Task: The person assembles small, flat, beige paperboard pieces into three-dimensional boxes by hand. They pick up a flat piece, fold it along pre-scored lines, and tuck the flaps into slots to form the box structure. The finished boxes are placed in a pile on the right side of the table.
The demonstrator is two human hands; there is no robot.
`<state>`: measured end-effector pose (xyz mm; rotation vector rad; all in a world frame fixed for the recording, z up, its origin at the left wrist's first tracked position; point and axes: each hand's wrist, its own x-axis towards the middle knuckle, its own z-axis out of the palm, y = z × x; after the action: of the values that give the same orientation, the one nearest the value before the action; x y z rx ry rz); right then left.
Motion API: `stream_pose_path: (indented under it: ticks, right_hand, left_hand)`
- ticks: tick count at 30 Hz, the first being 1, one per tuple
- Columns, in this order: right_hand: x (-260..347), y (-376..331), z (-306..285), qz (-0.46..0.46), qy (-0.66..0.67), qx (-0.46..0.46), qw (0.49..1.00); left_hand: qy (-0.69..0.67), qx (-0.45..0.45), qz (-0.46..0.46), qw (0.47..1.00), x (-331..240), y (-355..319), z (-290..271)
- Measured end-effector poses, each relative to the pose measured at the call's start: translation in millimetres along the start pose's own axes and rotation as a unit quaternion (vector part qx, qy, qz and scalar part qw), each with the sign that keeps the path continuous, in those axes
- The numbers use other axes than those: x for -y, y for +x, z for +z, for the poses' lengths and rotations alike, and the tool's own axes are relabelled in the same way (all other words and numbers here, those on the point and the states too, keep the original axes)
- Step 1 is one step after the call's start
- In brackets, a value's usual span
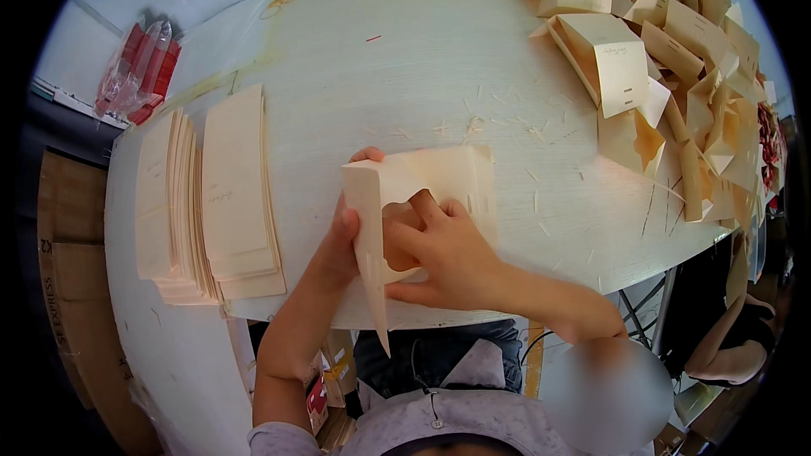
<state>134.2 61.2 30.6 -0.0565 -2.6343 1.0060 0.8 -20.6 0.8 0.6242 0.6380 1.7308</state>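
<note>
Between my hands, just above the near edge of the table, is a partly folded cream cardboard box (405,167) with a ragged-edged cut-out in its upper face. My left hand (340,232) grips the box's left side panel, which stands up and tapers toward me. The fingers of my right hand (448,249) are curled at the cut-out, some dipping inside it. Those fingertips are partly hidden by the card. To the left lie two stacks of flat cream card blanks (232,194), (156,203).
Folded cream boxes (621,67) are heaped at the far right. Thin card scraps (532,131) litter the white table (338,59). Red items in clear plastic (139,72) sit at the far left, above brown cartons (80,304). Another person's arm (731,359) shows at right.
</note>
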Motion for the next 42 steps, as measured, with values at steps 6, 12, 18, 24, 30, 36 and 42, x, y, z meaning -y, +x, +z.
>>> stream_pose_path:
  ticks: [6,12,18,24,30,36,42]
  right_hand:
    - [1.6,1.0,-4.6,-0.071,-0.004,0.011,0.997]
    - [2.1,-3.2,-2.1,-0.073,0.007,0.012,0.997]
    - [-2.1,-2.1,3.5,-0.179,0.025,-0.158,0.971]
    - [-5.4,-13.7,-12.2,-0.2,-0.077,-0.352,0.911]
    - [-11.4,-5.6,4.4,-0.064,0.217,-0.342,0.912]
    - [-11.9,-12.1,30.1,0.04,0.259,-0.144,0.954]
    - [-4.9,-1.5,27.6,0.125,0.372,-0.224,0.892]
  left_hand:
    - [0.018,0.012,0.025,0.999,-0.6,1.2,-6.2]
    - [0.077,-0.055,0.036,0.995,-5.4,0.1,2.5]
    - [0.051,-0.049,0.096,0.993,-12.4,1.5,0.3]
    - [0.037,-0.03,0.166,0.985,-33.7,-7.2,-9.4]
    - [0.027,-0.03,0.218,0.975,-37.1,-8.8,-23.7]
    - [0.045,-0.091,0.208,0.973,-32.9,-10.2,-1.8]
    - [0.115,-0.074,0.248,0.959,-19.0,-5.5,3.2]
